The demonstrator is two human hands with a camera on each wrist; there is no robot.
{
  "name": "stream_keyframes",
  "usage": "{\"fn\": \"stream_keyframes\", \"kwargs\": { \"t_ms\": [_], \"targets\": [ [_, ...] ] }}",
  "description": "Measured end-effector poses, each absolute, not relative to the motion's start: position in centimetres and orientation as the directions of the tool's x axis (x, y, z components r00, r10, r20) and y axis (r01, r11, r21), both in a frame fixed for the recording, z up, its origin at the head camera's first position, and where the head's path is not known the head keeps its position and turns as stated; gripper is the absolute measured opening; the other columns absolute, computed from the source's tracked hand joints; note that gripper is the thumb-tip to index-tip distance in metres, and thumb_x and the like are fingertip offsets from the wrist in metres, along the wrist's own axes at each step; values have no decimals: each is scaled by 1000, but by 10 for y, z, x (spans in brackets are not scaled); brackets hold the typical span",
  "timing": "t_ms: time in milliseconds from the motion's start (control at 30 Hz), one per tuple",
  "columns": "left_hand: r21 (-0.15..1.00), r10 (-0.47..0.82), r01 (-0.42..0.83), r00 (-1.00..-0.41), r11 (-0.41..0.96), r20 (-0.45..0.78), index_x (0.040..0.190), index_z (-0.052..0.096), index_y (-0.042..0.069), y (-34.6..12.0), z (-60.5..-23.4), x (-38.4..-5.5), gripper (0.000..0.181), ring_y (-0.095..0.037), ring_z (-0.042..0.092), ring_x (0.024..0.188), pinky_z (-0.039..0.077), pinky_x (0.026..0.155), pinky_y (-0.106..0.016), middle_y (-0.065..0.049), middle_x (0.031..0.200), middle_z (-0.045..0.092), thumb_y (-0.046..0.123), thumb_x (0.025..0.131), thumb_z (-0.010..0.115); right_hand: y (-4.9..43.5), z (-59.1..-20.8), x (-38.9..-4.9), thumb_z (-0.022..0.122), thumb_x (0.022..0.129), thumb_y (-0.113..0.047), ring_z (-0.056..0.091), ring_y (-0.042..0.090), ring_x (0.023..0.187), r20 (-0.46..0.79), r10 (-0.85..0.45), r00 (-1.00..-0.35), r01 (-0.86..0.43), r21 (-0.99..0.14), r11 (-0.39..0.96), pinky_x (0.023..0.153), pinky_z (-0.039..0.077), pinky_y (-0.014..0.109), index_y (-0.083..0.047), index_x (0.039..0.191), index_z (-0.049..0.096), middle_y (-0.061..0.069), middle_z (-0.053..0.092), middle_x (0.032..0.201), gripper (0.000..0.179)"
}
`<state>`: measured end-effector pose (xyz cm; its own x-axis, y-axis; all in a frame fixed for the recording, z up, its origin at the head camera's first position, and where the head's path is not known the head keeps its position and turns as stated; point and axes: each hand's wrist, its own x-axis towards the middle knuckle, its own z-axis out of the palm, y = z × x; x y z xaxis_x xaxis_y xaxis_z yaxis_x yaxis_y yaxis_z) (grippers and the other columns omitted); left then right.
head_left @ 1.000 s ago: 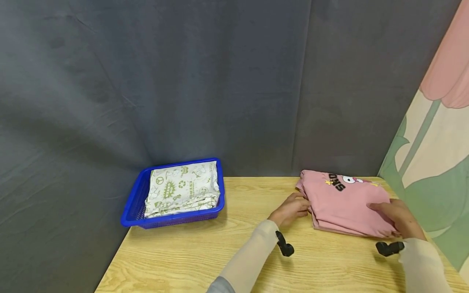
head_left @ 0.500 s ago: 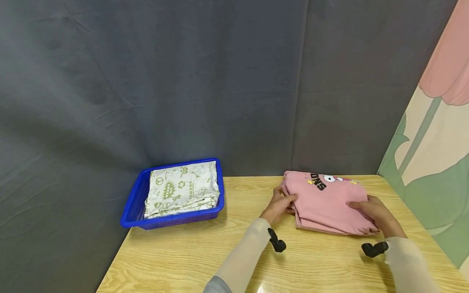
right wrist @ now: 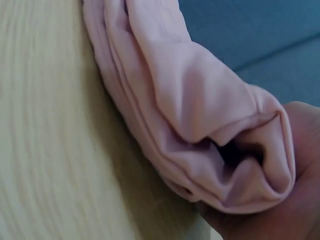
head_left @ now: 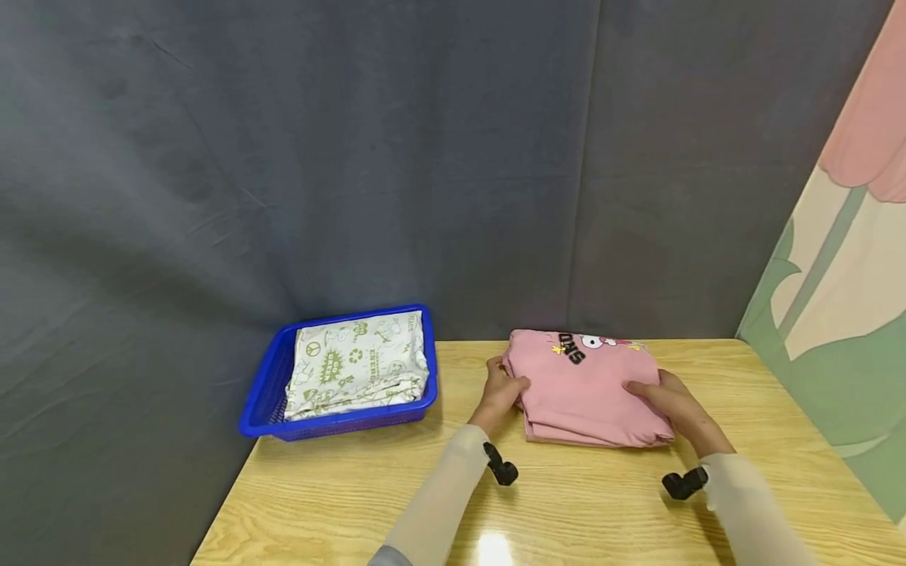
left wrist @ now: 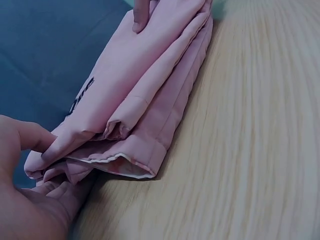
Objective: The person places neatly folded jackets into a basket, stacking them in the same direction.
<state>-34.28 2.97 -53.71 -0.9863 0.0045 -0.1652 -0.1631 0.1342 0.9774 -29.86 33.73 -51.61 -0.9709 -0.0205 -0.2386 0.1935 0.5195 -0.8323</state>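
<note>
A folded pink garment (head_left: 580,393) with dark lettering and a cartoon print lies between both hands, low over the wooden table. My left hand (head_left: 499,393) grips its left edge, thumb on top and fingers beneath; the left wrist view shows the layered folds (left wrist: 135,110) between them. On the opposite side my right hand (head_left: 672,401) holds the right edge, its thumb on the upper face. In the right wrist view the rolled end of the pink garment (right wrist: 200,100) sits against the right palm, and the fingers under it are hidden.
A blue plastic basket (head_left: 265,385) stands at the table's left, with a folded white garment (head_left: 361,362) printed in green inside. Behind the wooden table (head_left: 580,503) hangs a dark grey curtain (head_left: 425,173). A wall with painted flowers (head_left: 835,314) borders the right side.
The pink garment has shifted left across the table with both hands. My left hand, at the garment's edge before, now has its thumb over the top. Basket and white garment stay put.
</note>
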Motion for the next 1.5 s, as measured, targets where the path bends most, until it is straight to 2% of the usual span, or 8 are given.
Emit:
{"fn": "stream_keyframes", "kwargs": {
  "t_ms": [233,567,733,900,1033,1133,1300,1500],
  "targets": [
    [981,-53,-158,-987,112,-153,153,35,0,3,-540,-343,74,-12,50,61,42,52,-22,-4,85,54,6,86,65,309,-517,-302,54,110,-33,47,56,139,-226,-41,-973,177,-851,494,120,38,67,25,157,14,48,30,158,85],
    [979,-185,-130,-978,160,-100,143,46,-3,-24,-546,-343,59,-21,61,93,47,71,-23,-23,120,67,21,93,68,277,-527,-308,58,108,-25,40,61,144,-121,-54,-991,74,-847,526,123,33,69,25,155,19,48,32,157,78],
    [980,-184,-117,-979,162,-86,141,44,-4,-32,-545,-342,57,-18,59,87,46,68,-22,-17,112,64,16,93,67,270,-530,-310,57,109,-25,38,62,147,-118,-59,-991,68,-841,536,124,31,69,24,156,19,48,31,158,77],
    [982,-146,-56,-989,179,-29,150,35,-1,-37,-545,-341,65,-24,61,88,52,73,-29,-19,109,64,8,93,66,268,-533,-311,58,107,-18,25,65,151,-75,-69,-995,34,-881,471,126,22,71,11,164,-5,51,16,162,90],
    [973,-82,11,-996,232,30,161,33,9,-40,-545,-341,65,-35,63,124,53,106,-46,-27,143,61,3,101,56,267,-538,-311,56,105,0,7,66,155,71,-154,-986,-123,-922,368,125,9,76,-5,168,-13,45,1,168,94],
    [960,-32,34,-999,278,44,155,54,12,-40,-545,-342,51,-32,50,144,40,122,-49,-18,159,54,3,105,49,267,-541,-312,52,105,5,1,62,158,126,-224,-966,-199,-918,343,125,5,78,-4,170,10,35,4,173,77],
    [978,56,12,-998,206,1,139,70,11,-43,-544,-340,39,-27,59,122,48,102,-36,-18,147,61,10,102,58,268,-538,-311,53,110,-12,13,54,161,26,-228,-973,-113,-919,378,126,13,76,-10,163,41,26,20,175,55],
    [997,200,-78,-976,26,-82,150,58,14,-43,-547,-337,55,-18,63,95,54,80,-27,-19,140,58,13,96,71,270,-534,-315,65,106,-31,16,50,161,-79,-202,-976,1,-932,362,126,18,72,-19,165,41,23,16,177,65]
  ]
}}
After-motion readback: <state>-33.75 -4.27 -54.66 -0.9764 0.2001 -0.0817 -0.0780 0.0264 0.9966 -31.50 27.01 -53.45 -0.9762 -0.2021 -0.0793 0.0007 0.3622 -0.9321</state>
